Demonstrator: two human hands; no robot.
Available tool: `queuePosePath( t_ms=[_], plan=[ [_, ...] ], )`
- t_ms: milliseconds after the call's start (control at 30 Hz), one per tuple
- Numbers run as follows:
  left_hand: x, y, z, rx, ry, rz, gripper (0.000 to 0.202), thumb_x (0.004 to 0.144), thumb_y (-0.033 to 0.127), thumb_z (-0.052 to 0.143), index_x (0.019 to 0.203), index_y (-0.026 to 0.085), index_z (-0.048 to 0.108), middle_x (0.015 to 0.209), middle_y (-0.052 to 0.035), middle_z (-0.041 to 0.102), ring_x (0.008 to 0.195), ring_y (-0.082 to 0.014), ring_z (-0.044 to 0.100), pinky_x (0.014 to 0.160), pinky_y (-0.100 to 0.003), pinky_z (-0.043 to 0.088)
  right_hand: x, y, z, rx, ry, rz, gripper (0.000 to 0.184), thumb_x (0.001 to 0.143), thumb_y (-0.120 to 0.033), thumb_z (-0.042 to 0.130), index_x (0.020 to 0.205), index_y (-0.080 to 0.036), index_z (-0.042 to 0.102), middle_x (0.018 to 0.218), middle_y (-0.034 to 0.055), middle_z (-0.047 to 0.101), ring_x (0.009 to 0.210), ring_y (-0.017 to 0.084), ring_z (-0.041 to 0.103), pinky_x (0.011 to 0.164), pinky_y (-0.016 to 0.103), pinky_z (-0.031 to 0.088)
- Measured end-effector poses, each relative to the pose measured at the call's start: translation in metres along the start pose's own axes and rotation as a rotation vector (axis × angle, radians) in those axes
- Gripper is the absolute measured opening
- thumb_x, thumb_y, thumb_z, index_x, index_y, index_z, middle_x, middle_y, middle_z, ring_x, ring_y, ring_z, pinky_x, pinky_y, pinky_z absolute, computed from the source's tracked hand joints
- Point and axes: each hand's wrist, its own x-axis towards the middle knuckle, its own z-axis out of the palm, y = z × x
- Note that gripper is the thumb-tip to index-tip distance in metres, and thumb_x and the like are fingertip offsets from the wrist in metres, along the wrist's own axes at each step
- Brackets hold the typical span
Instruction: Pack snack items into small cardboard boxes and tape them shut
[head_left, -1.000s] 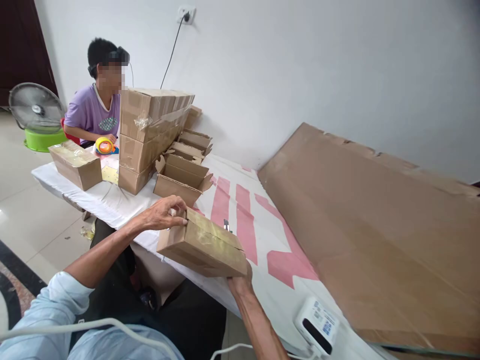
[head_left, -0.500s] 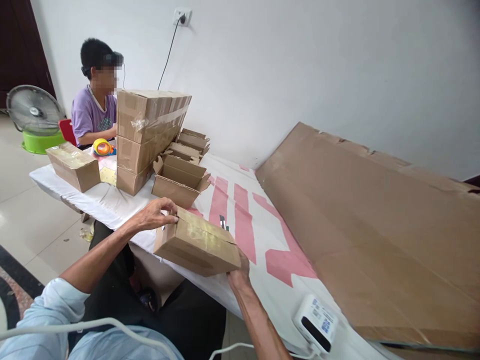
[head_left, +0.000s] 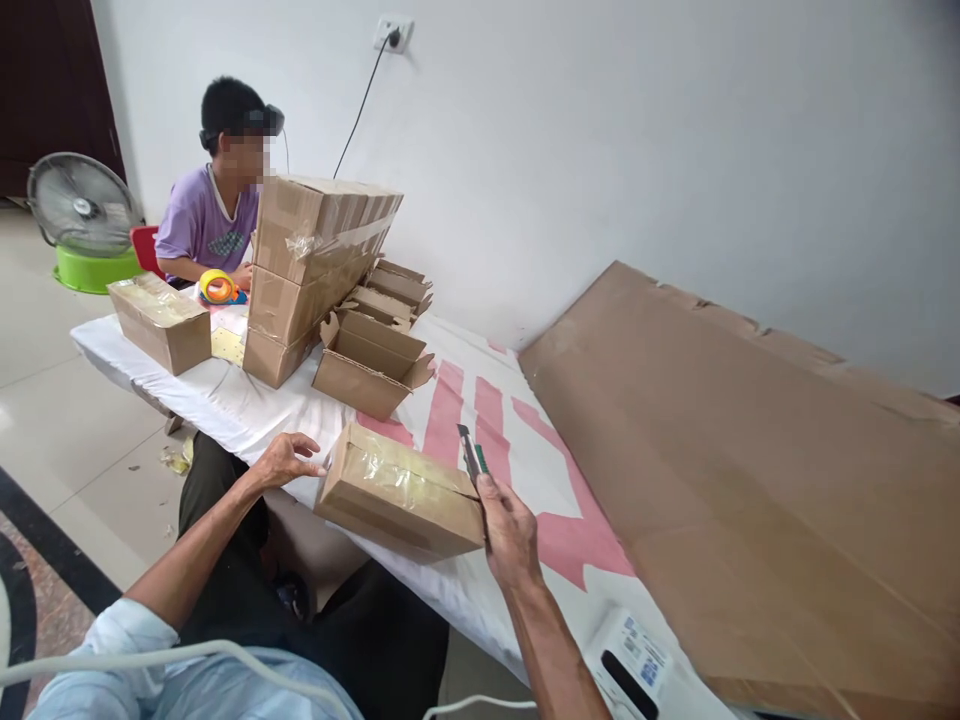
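Note:
A taped cardboard box (head_left: 401, 490) lies in front of me at the table's near edge, clear tape along its top seam. My right hand (head_left: 510, 525) is closed round a utility knife (head_left: 472, 455) at the box's right end, the blade pointing up and away. At the box's left end is my left hand (head_left: 285, 460), its fingers apart and the thumb tip at or close to the box's edge. Just beyond stands an open cardboard box (head_left: 371, 365) with its flaps up.
Stacked closed boxes (head_left: 289, 270) stand at the left, with more open boxes (head_left: 390, 290) behind. A taped box (head_left: 161, 320) and a tape dispenser (head_left: 220, 287) lie near a seated person (head_left: 214, 220). A large cardboard sheet (head_left: 735, 450) leans right; a white device (head_left: 634, 660) sits nearby.
My right hand has come up from under the box's right end, and the knife now shows raised in it. My left hand has slid off the box top to its left end.

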Motion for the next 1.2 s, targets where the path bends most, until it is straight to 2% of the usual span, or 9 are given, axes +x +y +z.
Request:
queuePosePath(
  t_ms=[100, 300, 433, 600, 1000, 1200],
  plan=[
    [0.004, -0.006, 0.007, -0.062, -0.008, 0.024, 0.056, 0.055, 0.053, 0.095, 0.092, 0.015, 0.080, 0.093, -0.0098, 0.079, 0.094, -0.0283, 0.075, 0.079, -0.034, 0.057, -0.003, -0.007, -0.001, -0.054, -0.039, -0.016, 0.068, 0.074, -0.072, 0.078, 0.114, -0.017, 0.077, 0.097, 0.0060, 0.079, 0.086, 0.026, 0.071, 0.071, 0.032, 0.054],
    [0.009, -0.006, 0.013, -0.167, -0.013, 0.088, 0.044, 0.061, 0.051, 0.095, 0.082, 0.015, 0.081, 0.089, -0.0080, 0.079, 0.088, -0.0242, 0.073, 0.081, -0.032, 0.055, -0.001, -0.005, 0.000, -0.143, 0.004, -0.046, 0.067, 0.069, -0.069, 0.080, 0.110, -0.016, 0.077, 0.092, 0.0063, 0.078, 0.085, 0.027, 0.071, 0.069, 0.032, 0.054],
    [0.010, -0.004, 0.016, -0.238, -0.041, 0.120, 0.044, 0.063, 0.051, 0.095, 0.084, 0.015, 0.083, 0.094, -0.0092, 0.079, 0.088, -0.0223, 0.073, 0.081, -0.030, 0.055, 0.000, -0.002, 0.000, -0.140, 0.011, -0.044, 0.067, 0.066, -0.068, 0.082, 0.109, -0.017, 0.078, 0.090, 0.0055, 0.077, 0.082, 0.026, 0.069, 0.070, 0.033, 0.053],
    [0.008, -0.004, 0.016, -0.296, -0.081, 0.119, 0.049, 0.062, 0.052, 0.096, 0.089, 0.013, 0.083, 0.089, -0.0092, 0.080, 0.083, -0.0214, 0.073, 0.078, -0.031, 0.057, -0.003, -0.005, 0.002, -0.103, 0.002, -0.031, 0.067, 0.066, -0.068, 0.082, 0.109, -0.017, 0.076, 0.091, 0.0046, 0.076, 0.082, 0.025, 0.068, 0.071, 0.033, 0.053],
    [0.009, -0.003, 0.018, -0.270, -0.042, 0.164, 0.040, 0.070, 0.051, 0.092, 0.083, 0.014, 0.083, 0.089, -0.0096, 0.080, 0.081, -0.0207, 0.073, 0.077, -0.030, 0.056, -0.007, -0.011, 0.002, -0.120, -0.022, -0.038, 0.061, 0.068, -0.068, 0.081, 0.102, -0.018, 0.076, 0.087, 0.0036, 0.074, 0.079, 0.023, 0.066, 0.067, 0.031, 0.051],
    [0.005, 0.003, 0.018, -0.224, -0.033, 0.188, 0.033, 0.074, 0.046, 0.089, 0.083, 0.014, 0.083, 0.091, -0.0100, 0.079, 0.082, -0.0204, 0.072, 0.079, -0.030, 0.055, -0.007, -0.010, 0.003, -0.092, -0.020, -0.008, 0.065, 0.065, -0.068, 0.082, 0.107, -0.018, 0.075, 0.090, 0.0038, 0.074, 0.082, 0.024, 0.066, 0.069, 0.032, 0.051]
  ],
)
